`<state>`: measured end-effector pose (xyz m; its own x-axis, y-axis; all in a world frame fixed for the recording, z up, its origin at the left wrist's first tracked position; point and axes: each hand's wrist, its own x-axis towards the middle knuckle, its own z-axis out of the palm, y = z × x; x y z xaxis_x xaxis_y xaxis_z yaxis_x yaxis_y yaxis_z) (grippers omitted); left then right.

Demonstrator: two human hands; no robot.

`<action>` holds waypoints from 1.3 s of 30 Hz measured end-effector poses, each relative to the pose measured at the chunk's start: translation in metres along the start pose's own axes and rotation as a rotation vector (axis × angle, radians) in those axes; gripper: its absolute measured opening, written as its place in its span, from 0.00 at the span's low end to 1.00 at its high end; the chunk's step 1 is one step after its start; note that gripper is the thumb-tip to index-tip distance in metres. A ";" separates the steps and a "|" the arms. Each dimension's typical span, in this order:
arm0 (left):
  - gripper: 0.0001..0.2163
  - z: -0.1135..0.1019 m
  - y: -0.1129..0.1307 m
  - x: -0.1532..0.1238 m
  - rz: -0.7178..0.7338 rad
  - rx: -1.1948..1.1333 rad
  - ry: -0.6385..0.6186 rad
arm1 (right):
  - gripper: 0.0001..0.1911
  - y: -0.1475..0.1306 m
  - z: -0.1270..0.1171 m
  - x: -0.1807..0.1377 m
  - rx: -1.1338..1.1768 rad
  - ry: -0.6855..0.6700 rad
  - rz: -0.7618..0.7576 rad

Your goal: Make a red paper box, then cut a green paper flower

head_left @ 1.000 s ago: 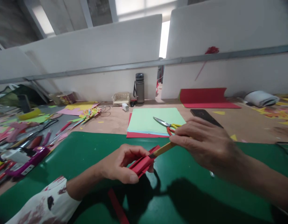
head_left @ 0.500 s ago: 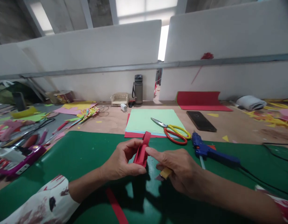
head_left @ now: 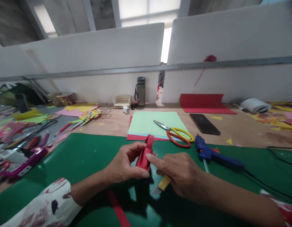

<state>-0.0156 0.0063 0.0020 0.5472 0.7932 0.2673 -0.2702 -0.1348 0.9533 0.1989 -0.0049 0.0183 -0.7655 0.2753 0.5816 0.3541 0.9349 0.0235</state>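
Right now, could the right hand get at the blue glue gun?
Likely yes: the blue glue gun lies near the right hand, nothing visible between, though that hand holds a yellow-handled tool.

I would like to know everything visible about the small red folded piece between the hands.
The small red folded piece looks like paper, with lengthwise folds and a curved strip at its far end. Held slanting above the green mat, it is gripped by the left hand, while the right hand touches it with its index finger.
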 end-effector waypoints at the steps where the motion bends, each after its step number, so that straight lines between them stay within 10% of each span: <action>1: 0.25 0.000 0.000 0.000 0.000 0.002 0.002 | 0.26 0.000 0.000 0.000 -0.020 0.001 -0.007; 39: 0.29 0.001 0.000 0.001 -0.021 -0.041 0.042 | 0.21 -0.011 0.007 0.000 0.123 0.090 0.009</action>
<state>-0.0147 0.0065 0.0028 0.5195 0.8201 0.2398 -0.2918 -0.0936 0.9519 0.1910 -0.0139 0.0127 -0.7094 0.2675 0.6521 0.2878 0.9545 -0.0785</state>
